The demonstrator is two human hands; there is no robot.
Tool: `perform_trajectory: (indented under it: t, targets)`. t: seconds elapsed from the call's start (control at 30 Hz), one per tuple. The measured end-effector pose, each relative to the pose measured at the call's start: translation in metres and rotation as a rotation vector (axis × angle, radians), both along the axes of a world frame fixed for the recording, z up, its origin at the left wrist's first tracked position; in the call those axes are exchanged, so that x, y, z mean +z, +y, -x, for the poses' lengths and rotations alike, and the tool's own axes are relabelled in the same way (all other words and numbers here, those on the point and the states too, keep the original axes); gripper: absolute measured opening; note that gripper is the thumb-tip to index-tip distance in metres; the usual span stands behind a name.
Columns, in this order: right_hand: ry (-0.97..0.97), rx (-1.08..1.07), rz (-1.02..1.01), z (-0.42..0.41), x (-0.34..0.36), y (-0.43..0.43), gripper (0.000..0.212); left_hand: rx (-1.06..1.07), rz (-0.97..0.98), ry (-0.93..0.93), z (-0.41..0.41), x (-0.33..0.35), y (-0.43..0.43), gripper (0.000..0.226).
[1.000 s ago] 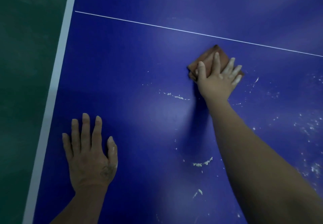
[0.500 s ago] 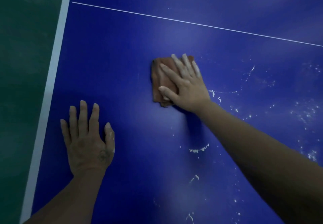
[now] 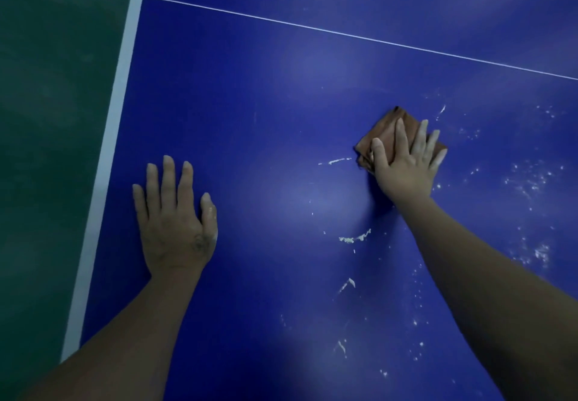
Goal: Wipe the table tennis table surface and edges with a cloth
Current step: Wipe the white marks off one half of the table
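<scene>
Dark blue desk (image 3: 250, 103) filling most of the view, edged by a white band (image 3: 115, 150) far left of the cloth, with green floor (image 3: 47, 119) beyond that band. Crossed above the cloth by a thin white line (image 3: 344, 36). Brown folded cloth (image 3: 387, 131) lying flat on the desk top, well inside the band. Pinned there under the right grip (image 3: 406, 169): palm down, fingers straight and spread, pressing rather than clutching, thumb laid along the cloth's left edge. Left grip (image 3: 175, 222) well left of the cloth, near the band, flat on bare desk, fingers straight, holding nothing, seemingly bracing. By the look of it, mid-wipe on the open surface, edges not yet dealt with. Pale streak (image 3: 339, 160) just left of the cloth, a thicker clump (image 3: 355, 238) below it, more flecks lower down, and a scatter of white specks (image 3: 528, 178) to the cloth's right. Probably calls next for a firm sweep through the streak and down over the clump, then right across the specks, keeping the palm flat to prevent bunching, and later a run along the band. Some risk of merely smearing the pasty residue unless turned to a clean face. No brand, label or legible writing anywhere; only a faint dark mark on the back of the left grip, too blurred to read.
</scene>
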State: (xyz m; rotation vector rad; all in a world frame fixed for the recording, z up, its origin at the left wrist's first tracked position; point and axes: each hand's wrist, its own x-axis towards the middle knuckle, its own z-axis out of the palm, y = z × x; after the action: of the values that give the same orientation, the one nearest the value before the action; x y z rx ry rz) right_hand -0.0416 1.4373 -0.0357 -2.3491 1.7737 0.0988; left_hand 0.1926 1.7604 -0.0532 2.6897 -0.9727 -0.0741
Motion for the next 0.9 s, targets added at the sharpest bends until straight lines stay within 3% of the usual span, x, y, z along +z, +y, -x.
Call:
perform_trajectory:
  t: [0.1,0.27,0.4,0.63,0.73,0.9]
  targets:
    - [0.031,0.063,0.013,-0.011,0.006,-0.018,0.086,-0.014,-0.020,0.000,0.020,0.002,0.019,0.066]
    - [-0.122,0.069,0.005,-0.072,0.001,-0.032,0.087,0.017,-0.045,0.018,0.053,-0.004,0.045,0.068]
    - [-0.147,0.362,0.058,-0.104,-0.010,-0.019,0.080,0.036,-0.041,0.005,0.049,-0.007,0.043,0.067]
    - [-0.224,0.913,0.098,-0.048,-0.018,0.073,0.076,0.051,-0.063,0.053,0.052,-0.003,0.041,0.069]
    - [-0.216,1.004,0.084,-0.051,-0.020,0.089,0.077,0.052,-0.062,0.052,0.052,-0.004,0.040,0.068]
    - [-0.244,1.062,0.094,-0.131,-0.021,0.088,0.074,0.052,-0.074,0.052,0.052,-0.005,0.040,0.068]
